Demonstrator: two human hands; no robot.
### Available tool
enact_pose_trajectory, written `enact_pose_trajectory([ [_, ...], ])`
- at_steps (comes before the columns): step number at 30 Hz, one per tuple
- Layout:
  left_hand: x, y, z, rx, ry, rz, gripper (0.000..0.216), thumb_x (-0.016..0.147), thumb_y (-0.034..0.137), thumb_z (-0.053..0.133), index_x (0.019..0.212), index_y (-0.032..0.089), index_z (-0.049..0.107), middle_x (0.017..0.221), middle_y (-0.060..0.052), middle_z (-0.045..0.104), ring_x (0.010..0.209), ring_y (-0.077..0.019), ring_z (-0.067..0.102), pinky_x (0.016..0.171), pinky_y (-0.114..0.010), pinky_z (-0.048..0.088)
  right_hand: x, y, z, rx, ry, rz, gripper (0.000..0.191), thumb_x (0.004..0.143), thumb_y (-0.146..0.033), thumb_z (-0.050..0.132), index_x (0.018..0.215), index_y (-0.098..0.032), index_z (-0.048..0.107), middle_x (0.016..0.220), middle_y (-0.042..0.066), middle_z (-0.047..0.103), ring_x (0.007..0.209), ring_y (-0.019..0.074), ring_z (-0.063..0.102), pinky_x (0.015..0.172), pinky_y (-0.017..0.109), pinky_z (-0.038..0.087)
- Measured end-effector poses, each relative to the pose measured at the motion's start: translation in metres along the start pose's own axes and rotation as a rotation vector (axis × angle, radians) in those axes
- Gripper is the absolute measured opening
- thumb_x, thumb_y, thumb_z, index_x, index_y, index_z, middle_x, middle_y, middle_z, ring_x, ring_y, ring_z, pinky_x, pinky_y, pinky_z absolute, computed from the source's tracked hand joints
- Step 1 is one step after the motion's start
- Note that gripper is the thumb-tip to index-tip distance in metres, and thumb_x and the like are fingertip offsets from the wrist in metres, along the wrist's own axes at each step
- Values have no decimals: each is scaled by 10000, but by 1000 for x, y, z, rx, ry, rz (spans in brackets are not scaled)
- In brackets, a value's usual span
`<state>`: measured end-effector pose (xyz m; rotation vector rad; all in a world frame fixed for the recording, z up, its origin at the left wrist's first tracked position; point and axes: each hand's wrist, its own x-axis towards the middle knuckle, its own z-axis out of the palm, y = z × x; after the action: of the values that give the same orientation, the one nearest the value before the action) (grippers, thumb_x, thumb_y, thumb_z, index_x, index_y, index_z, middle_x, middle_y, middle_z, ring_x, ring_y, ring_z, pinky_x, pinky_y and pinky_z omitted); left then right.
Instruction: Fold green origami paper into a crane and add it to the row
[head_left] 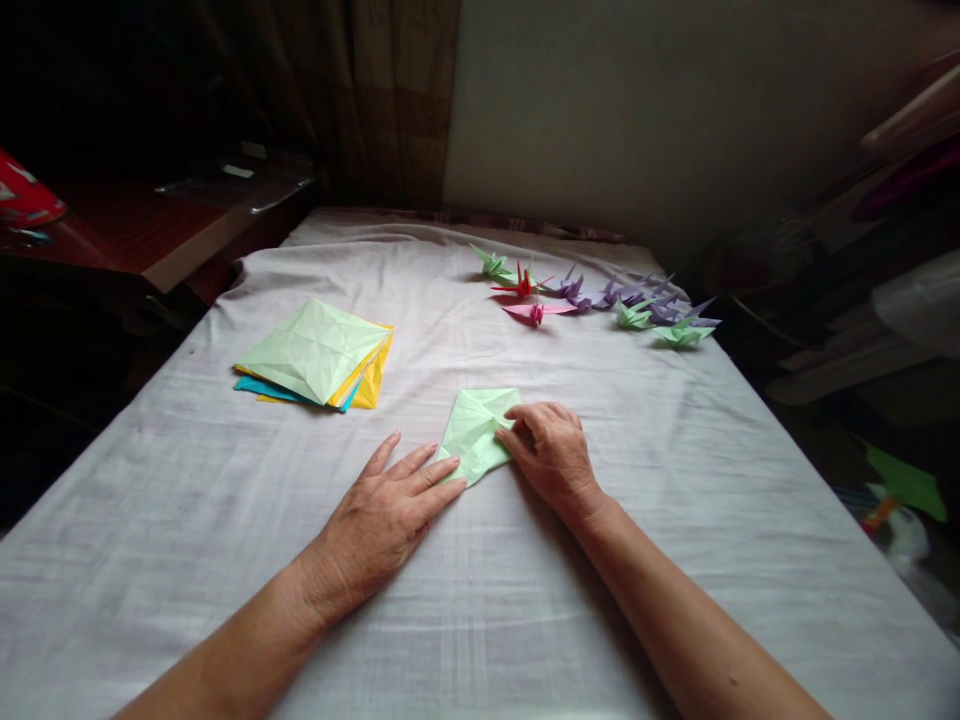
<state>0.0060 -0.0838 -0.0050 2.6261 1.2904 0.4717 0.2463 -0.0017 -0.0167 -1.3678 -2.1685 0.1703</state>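
Note:
A pale green sheet of origami paper (480,425), creased and partly folded, lies on the cloth in front of me. My left hand (401,497) rests flat with fingers spread, its fingertips touching the paper's lower left edge. At the paper's right side, my right hand (551,447) has thumb and index finger closed on the edge. Its other fingers are curled, and part of the paper's right side is hidden behind them.
Left of the paper lies a stack of creased green, yellow and blue sheets (315,350). Several folded paper cranes (574,290) in green, red, pink and purple stand at the back right. A white cloth (187,480) covers the table. A brown wooden surface (150,235) adjoins at the left.

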Motion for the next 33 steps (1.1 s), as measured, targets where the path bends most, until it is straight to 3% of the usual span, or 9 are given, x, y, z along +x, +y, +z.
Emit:
enact_pose_trajectory([
  [3,0,0,1,-6,-1,-7,348,1010,212,409,1286,291,607,1346,-36,638,1324,-269,510,1159,-563,225,-7,-4,-3,32,60,-23,219,879,-368,611,1043,-225,634,1081,97,690,1074,281,595,946,422,411],
  [5,0,1,2,-4,7,-9,351,1012,219,409,1294,295,603,1347,-40,637,1330,-263,503,1163,-560,218,-12,-10,-4,33,46,-54,439,822,-430,660,1205,-228,583,1321,131,592,1287,327,479,1054,474,356],
  [8,0,1,3,8,16,-2,355,1018,238,403,1313,294,592,1346,-50,637,1334,-255,497,1168,-553,214,-17,-18,-1,-14,-46,-78,725,743,-488,720,1373,-227,473,1500,161,428,1418,370,323,1116,532,282],
  [15,-1,0,2,21,7,8,356,1010,226,421,1319,293,583,1359,-43,629,1328,-264,505,1163,-565,212,-15,-18,3,-48,-132,-10,802,716,-456,731,1425,-225,436,1527,180,389,1440,384,286,1119,576,272],
  [22,0,-1,1,32,-1,18,371,1002,201,410,1317,281,588,1351,-60,633,1320,-266,510,1159,-576,225,-16,-12,2,-45,-130,0,883,731,-411,692,1505,-211,318,1549,181,356,1440,380,291,1119,582,287],
  [28,-1,-3,3,51,-1,30,379,988,178,432,1324,281,575,1370,-51,619,1321,-274,509,1146,-577,240,-14,0,1,-43,-82,34,806,760,-319,638,1498,-225,330,1536,170,383,1439,350,317,1134,552,286],
  [33,-1,-3,4,63,-9,34,376,990,183,444,1334,281,562,1390,-41,604,1330,-283,497,1144,-576,229,-15,-4,-1,-47,-77,7,869,752,-435,685,1507,-230,308,1549,179,358,1443,370,298,1126,571,276],
])
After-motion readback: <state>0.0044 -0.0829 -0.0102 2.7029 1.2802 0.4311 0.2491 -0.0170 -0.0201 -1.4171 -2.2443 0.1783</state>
